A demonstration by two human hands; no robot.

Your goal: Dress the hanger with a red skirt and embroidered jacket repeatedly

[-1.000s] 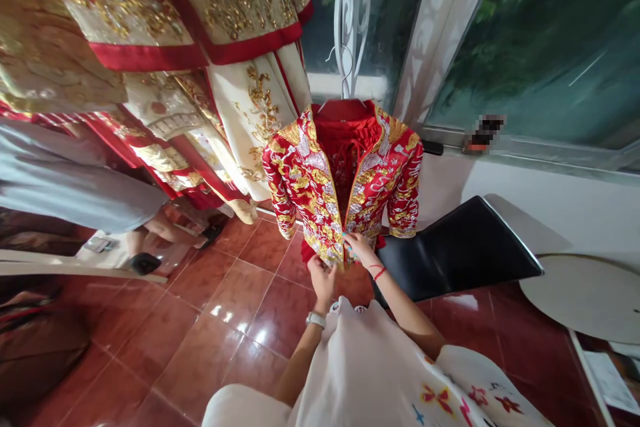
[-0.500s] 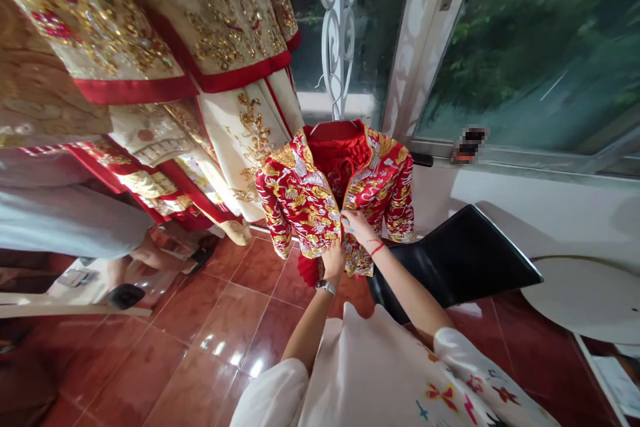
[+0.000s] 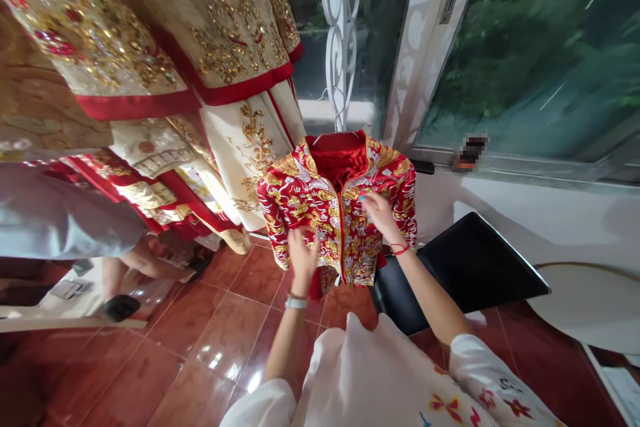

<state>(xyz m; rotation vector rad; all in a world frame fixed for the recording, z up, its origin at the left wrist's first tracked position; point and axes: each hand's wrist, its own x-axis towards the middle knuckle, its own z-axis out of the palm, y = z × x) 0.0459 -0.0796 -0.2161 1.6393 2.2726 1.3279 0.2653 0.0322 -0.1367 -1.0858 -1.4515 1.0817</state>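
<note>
A red embroidered jacket (image 3: 320, 207) with gold and silver patterns hangs on a thin hanger (image 3: 341, 121) in front of me. Its front edges meet in the middle, and the neck shows a red satin lining. My left hand (image 3: 303, 257), with a watch on the wrist, is at the lower left side of the jacket front, thumb and fingers apart. On the other side, my right hand (image 3: 380, 213), with a red string at the wrist, is by the chest panel, fingers loosely bent and holding nothing. Whether either hand touches the fabric is hard to tell.
Cream and gold embroidered garments (image 3: 240, 47) with red hems hang at the left. A person in grey-blue clothing (image 3: 65, 213) is beyond them. A black chair (image 3: 465, 267) and a round white table (image 3: 580, 307) stand at the right, below the window (image 3: 540, 67).
Both hands have come off the jacket's centre front and moved apart, left hand leftward, right hand rightward and slightly up. The jacket front now hangs together along its middle.
</note>
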